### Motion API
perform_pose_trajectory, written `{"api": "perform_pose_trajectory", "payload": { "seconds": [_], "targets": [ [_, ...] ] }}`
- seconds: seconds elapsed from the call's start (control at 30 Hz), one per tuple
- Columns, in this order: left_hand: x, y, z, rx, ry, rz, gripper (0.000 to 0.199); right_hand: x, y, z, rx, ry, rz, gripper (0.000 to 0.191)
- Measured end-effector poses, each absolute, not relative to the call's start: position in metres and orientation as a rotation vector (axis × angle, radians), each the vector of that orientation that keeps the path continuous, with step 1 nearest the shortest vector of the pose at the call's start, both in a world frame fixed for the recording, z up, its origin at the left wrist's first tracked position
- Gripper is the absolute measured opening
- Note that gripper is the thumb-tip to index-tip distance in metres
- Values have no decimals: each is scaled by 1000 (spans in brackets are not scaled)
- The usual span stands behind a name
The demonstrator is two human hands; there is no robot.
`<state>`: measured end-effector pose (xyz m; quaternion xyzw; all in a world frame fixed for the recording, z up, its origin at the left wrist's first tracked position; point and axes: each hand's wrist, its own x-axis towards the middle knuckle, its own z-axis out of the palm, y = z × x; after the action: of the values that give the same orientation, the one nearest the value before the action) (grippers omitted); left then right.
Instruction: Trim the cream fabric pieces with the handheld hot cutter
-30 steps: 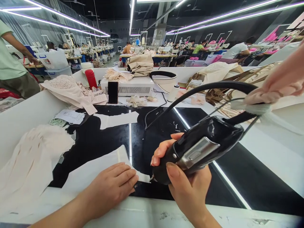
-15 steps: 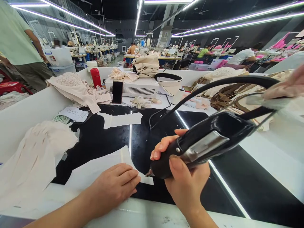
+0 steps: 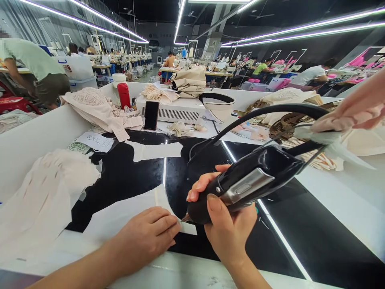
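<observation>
My left hand (image 3: pixel 150 237) lies flat on a white fabric piece (image 3: pixel 120 206), its fingers together near the curved right edge. My right hand (image 3: pixel 230 224) is closed around a black corded hand-held power tool (image 3: pixel 240 188) with a silver plate on its side. The tool's narrow metal tip (image 3: pixel 185 218) is at the fabric's edge, close beside my left fingertips. I cannot tell whether it touches the cloth. Another person's hand (image 3: pixel 351 108) at the upper right is by the thick black cord (image 3: pixel 270 107), with a pale, blurred wrapping on the cord.
A smaller white cloth piece (image 3: pixel 158 151) lies on the black table top (image 3: pixel 120 176). Pale fabric (image 3: pixel 51 188) is heaped at left. At the back stand a phone (image 3: pixel 151 115), a red bottle (image 3: pixel 123 95) and a white vented box (image 3: pixel 171 112).
The power tool and my right hand have shifted slightly left, bringing the tip nearer my left fingers. The other person's hand has come left into view. A person at far left has bent over.
</observation>
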<state>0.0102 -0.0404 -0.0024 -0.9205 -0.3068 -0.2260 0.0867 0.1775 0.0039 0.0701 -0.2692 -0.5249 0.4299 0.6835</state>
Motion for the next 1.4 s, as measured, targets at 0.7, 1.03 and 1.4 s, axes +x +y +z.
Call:
{"api": "perform_pose_trajectory", "payload": {
  "seconds": [0.7, 1.03, 1.4],
  "targets": [
    [0, -36, -10, -2744, -911, -712, 24, 182, 0, 69, -605, -1123, 999, 35],
    [1, -36, -9, -2761, -930, -751, 24, 174, -5, 63, -557, -1177, 1035, 31],
    [1, -36, -9, -2745, -909, -739, 25, 189, -5, 65, -591, -1170, 980, 34]
  ]
}}
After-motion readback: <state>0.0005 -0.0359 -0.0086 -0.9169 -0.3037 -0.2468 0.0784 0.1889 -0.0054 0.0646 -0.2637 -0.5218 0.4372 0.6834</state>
